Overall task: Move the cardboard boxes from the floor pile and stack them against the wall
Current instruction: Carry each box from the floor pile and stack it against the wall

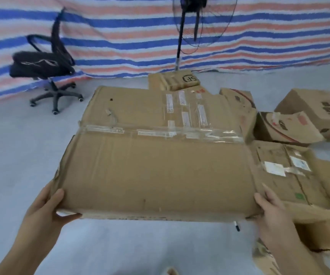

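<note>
Cardboard, flattened and creased, fills the centre of the frame: the large box (156, 155) is held clear of the grey floor (21, 155). The left hand (45, 213) grips its near left corner at lower left, thumb on top. The right hand (273, 215) grips the near right corner likewise. The panel appears light but floppy; support both corners and keep it level to prevent folding at the taped seam (160, 132). Further boxes (291, 171) lie piled at right. Beyond, at top, stand an office chair (45, 66), a fan (196, 20) and the striped wall covering (120, 36).
</note>
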Demonstrator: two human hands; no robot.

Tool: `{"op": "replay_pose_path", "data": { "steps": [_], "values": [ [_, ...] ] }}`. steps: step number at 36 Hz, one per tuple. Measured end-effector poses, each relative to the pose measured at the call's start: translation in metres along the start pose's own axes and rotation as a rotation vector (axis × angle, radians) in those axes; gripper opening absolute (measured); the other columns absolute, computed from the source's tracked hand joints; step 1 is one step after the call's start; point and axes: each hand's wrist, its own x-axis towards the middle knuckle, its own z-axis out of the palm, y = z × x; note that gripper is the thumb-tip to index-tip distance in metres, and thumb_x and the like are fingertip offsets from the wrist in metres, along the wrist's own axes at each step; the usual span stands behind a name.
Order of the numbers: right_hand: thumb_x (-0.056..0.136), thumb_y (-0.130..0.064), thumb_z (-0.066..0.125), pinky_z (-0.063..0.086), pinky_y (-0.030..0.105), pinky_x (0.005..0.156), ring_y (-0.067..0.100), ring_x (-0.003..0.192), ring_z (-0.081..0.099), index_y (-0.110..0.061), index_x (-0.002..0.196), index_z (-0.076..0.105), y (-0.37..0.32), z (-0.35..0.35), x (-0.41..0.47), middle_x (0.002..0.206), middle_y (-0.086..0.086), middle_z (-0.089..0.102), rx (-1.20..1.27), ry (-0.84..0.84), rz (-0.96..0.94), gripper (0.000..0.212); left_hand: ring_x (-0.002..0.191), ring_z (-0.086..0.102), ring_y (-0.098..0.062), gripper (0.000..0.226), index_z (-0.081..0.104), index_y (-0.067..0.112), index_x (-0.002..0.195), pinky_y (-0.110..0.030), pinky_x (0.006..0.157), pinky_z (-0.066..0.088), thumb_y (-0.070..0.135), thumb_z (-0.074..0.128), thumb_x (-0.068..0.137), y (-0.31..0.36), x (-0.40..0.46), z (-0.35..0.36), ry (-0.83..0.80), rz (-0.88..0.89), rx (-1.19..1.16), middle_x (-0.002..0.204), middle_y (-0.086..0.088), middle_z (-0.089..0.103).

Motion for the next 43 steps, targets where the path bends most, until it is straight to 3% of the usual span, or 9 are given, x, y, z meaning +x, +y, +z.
{"op": "replay_pose_path", "data": {
  "steps": [3, 5, 7, 13, 16, 24, 31, 37, 43],
  "values": [
    [0.099, -0.006, 0.04, 0.056, 0.031, 0.059, 0.022, 0.101, 0.06, -0.024, 0.128, 0.054, 0.011, 0.041, -0.015, 0.121, -0.004, 0.062, -0.096, -0.15, 0.009, 0.037, 0.118, 0.056, -0.024, 0.034, 0.058, 0.021, 0.128, -0.047, 0.067, 0.059, 0.011, 0.041, 0.1, -0.002, -0.026, -0.055, 0.12, 0.017, -0.064, 0.125, 0.008, 0.063],
    [0.1, -0.007, 0.04, 0.055, 0.039, 0.073, 0.028, 0.114, 0.057, -0.023, 0.135, 0.051, 0.022, 0.068, -0.026, 0.132, -0.002, 0.056, -0.131, -0.212, 0.029, 0.04, 0.115, 0.058, -0.021, 0.032, 0.061, 0.023, 0.12, -0.045, 0.065, 0.06, 0.01, 0.04, 0.1, -0.004, -0.046, -0.091, 0.194, 0.033, -0.1, 0.12, 0.011, 0.066],
    [0.1, -0.006, 0.038, 0.051, 0.043, 0.081, 0.026, 0.106, 0.06, -0.021, 0.13, 0.055, 0.034, 0.098, -0.042, 0.126, 0.0, 0.059, -0.133, -0.273, 0.055, 0.037, 0.112, 0.058, -0.019, 0.031, 0.063, 0.025, 0.114, -0.044, 0.064, 0.06, 0.009, 0.04, 0.1, -0.007, -0.068, -0.129, 0.28, 0.048, -0.136, 0.114, 0.014, 0.068],
    [0.1, -0.004, 0.038, 0.057, 0.036, 0.067, 0.019, 0.101, 0.065, -0.02, 0.13, 0.055, 0.088, 0.182, -0.122, 0.127, 0.0, 0.062, -0.257, -0.515, 0.066, 0.038, 0.116, 0.057, -0.02, 0.032, 0.064, 0.029, 0.113, -0.06, 0.083, 0.051, 0.01, 0.042, 0.1, -0.016, -0.146, -0.252, 0.543, 0.07, -0.187, 0.122, 0.01, 0.064],
    [0.1, -0.004, 0.037, 0.052, 0.036, 0.062, 0.019, 0.085, 0.066, -0.023, 0.122, 0.057, 0.119, 0.225, -0.177, 0.106, -0.005, 0.067, -0.326, -0.681, 0.096, 0.035, 0.111, 0.058, -0.017, 0.032, 0.065, 0.029, 0.107, -0.051, 0.071, 0.058, 0.008, 0.042, 0.099, -0.016, -0.193, -0.31, 0.676, 0.098, -0.238, 0.112, 0.015, 0.067],
    [0.1, -0.005, 0.038, 0.044, 0.035, 0.065, 0.022, 0.095, 0.06, -0.022, 0.126, 0.057, 0.205, 0.318, -0.312, 0.111, 0.0, 0.066, -0.494, -0.948, 0.082, 0.037, 0.115, 0.055, -0.022, 0.032, 0.059, 0.022, 0.125, -0.042, 0.064, 0.06, 0.011, 0.043, 0.1, -0.024, -0.306, -0.438, 0.996, 0.122, -0.33, 0.126, 0.006, 0.061],
    [0.099, -0.002, 0.037, 0.044, 0.034, 0.065, 0.018, 0.087, 0.06, -0.021, 0.127, 0.055, 0.259, 0.394, -0.398, 0.102, -0.002, 0.066, -0.618, -1.171, 0.083, 0.038, 0.109, 0.053, -0.023, 0.034, 0.055, 0.021, 0.131, -0.042, 0.063, 0.06, 0.013, 0.044, 0.099, -0.038, -0.367, -0.494, 1.227, 0.132, -0.439, 0.129, 0.003, 0.056],
    [0.099, -0.003, 0.037, 0.047, 0.037, 0.065, 0.018, 0.088, 0.061, -0.025, 0.118, 0.058, 0.295, 0.47, -0.441, 0.104, -0.002, 0.066, -0.728, -1.318, 0.089, 0.036, 0.093, 0.056, -0.014, 0.028, 0.063, 0.025, 0.109, -0.04, 0.057, 0.059, 0.01, 0.041, 0.1, -0.043, -0.367, -0.52, 1.347, 0.162, -0.537, 0.106, 0.009, 0.062],
    [0.099, -0.003, 0.036, 0.043, 0.035, 0.065, 0.015, 0.084, 0.059, -0.023, 0.118, 0.056, 0.33, 0.56, -0.483, 0.1, -0.004, 0.065, -0.799, -1.439, 0.096, 0.034, 0.092, 0.056, -0.013, 0.029, 0.062, 0.027, 0.108, -0.04, 0.057, 0.059, 0.01, 0.041, 0.1, -0.039, -0.343, -0.553, 1.486, 0.166, -0.598, 0.1, 0.012, 0.063]
  ]
}}
